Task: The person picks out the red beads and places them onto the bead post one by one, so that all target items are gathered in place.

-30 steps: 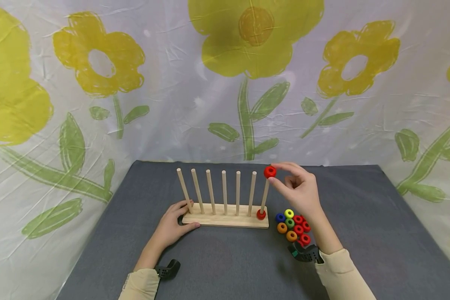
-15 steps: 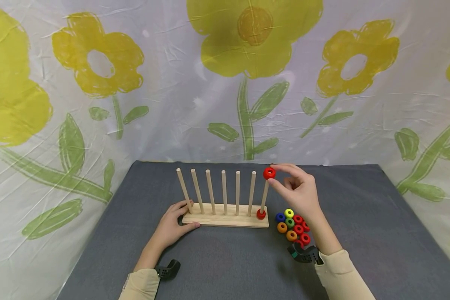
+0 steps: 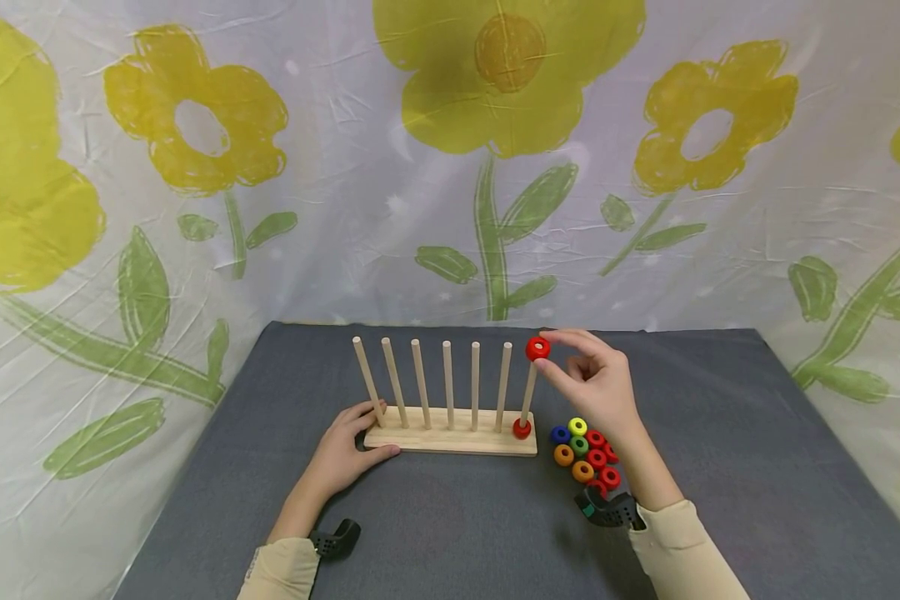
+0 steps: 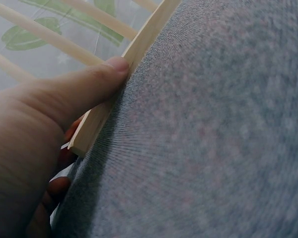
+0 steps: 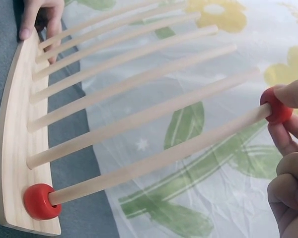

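A wooden peg rack (image 3: 450, 442) with a row of upright pegs stands on the cloth. My left hand (image 3: 341, 454) grips its left end, thumb along the front edge and fingers behind, as the left wrist view also shows. Between thumb and fingertips my right hand (image 3: 596, 379) pinches a red ring bead (image 3: 537, 348) at the top of the rightmost peg (image 3: 529, 396). In the right wrist view the held bead (image 5: 276, 105) sits round the peg's tip. At the foot of that same peg lies another red bead (image 5: 41, 201).
To the right of the rack, partly under my right forearm, lies a cluster of loose beads: a yellow bead (image 3: 577, 427), a blue bead (image 3: 560, 435), a green bead (image 3: 579, 446), orange and several red ones. Dark grey cloth (image 3: 450, 533) covers the table; a flower-printed curtain (image 3: 345, 250) hangs behind.
The right hand has lowered the red bead very slightly and shifted it a touch left at the peg's top. The left hand and rack have stayed put.
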A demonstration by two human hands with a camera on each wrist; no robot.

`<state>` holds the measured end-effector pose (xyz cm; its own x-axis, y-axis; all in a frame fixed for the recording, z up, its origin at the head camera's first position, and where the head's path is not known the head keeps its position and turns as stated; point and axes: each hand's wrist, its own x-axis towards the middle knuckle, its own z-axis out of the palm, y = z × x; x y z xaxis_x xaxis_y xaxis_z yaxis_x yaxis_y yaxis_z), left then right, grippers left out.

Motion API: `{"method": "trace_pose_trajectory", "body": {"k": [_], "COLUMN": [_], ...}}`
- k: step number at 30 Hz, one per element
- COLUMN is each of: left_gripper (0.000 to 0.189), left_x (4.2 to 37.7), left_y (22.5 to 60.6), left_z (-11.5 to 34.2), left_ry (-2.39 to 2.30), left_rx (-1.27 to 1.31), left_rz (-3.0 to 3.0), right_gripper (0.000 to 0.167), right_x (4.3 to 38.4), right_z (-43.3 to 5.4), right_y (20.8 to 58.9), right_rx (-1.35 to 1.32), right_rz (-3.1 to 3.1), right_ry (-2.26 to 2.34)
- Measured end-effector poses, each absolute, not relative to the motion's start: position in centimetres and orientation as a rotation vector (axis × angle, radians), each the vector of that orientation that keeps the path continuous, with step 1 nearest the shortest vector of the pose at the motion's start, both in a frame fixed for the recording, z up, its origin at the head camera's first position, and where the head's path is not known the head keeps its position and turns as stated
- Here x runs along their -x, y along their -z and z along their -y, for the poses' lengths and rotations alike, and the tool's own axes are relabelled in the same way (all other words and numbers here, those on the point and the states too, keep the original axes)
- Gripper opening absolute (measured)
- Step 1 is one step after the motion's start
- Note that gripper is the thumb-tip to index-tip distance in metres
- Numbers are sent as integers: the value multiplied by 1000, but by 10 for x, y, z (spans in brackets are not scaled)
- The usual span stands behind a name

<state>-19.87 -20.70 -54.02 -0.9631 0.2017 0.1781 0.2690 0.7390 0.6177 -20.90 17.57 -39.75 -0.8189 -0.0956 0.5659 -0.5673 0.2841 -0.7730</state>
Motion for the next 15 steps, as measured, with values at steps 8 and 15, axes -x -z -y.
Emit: {"method": "trace_pose_trajectory", "body": {"k": [8,15], "left_gripper": [77,79], "left_x": [198,197], "left_y": [539,540], "left_z": [207,207], "left_ry": [1036,1024], "left_rx": [380,391], "left_rz": [2836,2829], "right_gripper": [31,31], "right_x": [209,209], "right_z": [-175,-175], "right_y": [398,399], "right_rx": [-585,-576], "right_rz": [2160,2168], "right_ry": [-1547,-1549]}}
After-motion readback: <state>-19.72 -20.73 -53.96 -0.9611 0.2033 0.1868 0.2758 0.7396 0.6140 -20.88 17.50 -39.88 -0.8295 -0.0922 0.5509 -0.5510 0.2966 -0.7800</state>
